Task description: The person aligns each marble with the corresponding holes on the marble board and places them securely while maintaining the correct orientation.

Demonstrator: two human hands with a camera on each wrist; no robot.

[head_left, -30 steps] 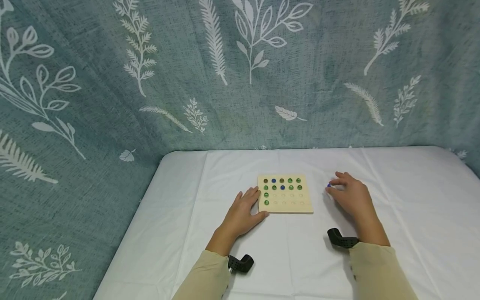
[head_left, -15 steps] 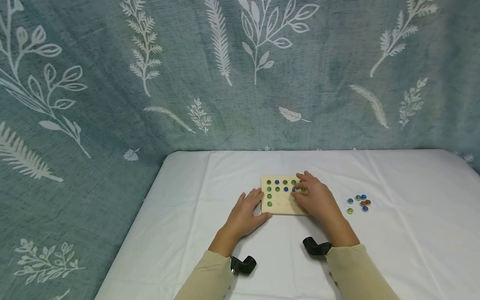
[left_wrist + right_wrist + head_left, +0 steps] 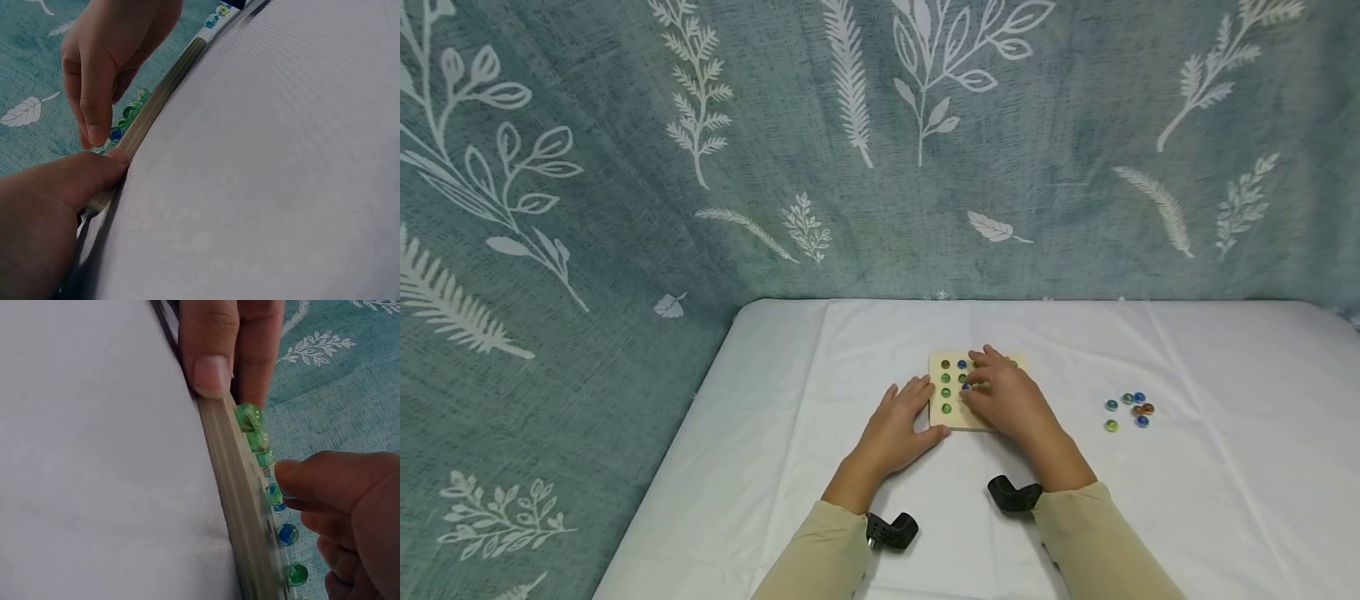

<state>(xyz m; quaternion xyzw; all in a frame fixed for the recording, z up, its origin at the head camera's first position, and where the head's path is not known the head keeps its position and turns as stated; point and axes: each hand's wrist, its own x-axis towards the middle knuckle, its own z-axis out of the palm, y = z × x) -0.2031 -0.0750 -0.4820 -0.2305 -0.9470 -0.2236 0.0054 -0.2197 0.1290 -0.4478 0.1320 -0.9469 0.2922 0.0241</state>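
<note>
A pale wooden board with rows of round hollows lies on the table; green, brown and blue marbles sit in several of them. My left hand rests at its left side with fingers extended, the thumb against the front edge. Over the board, my right hand pinches a blue marble between thumb and fingertips, near the third row, and hides much of the board's right part. In the right wrist view, green marbles stand along the board beside the right thumb.
Loose marbles in blue, green, orange-brown and yellow-green, such as a yellow-green marble, lie on the white cloth to the right of the board. A patterned teal curtain hangs behind the table. Each wrist carries a black camera mount.
My right hand has come left from beside the loose marbles to over the board, carrying a blue marble, uncovering the loose group. The left hand keeps its place at the board. The view shifts slightly.
</note>
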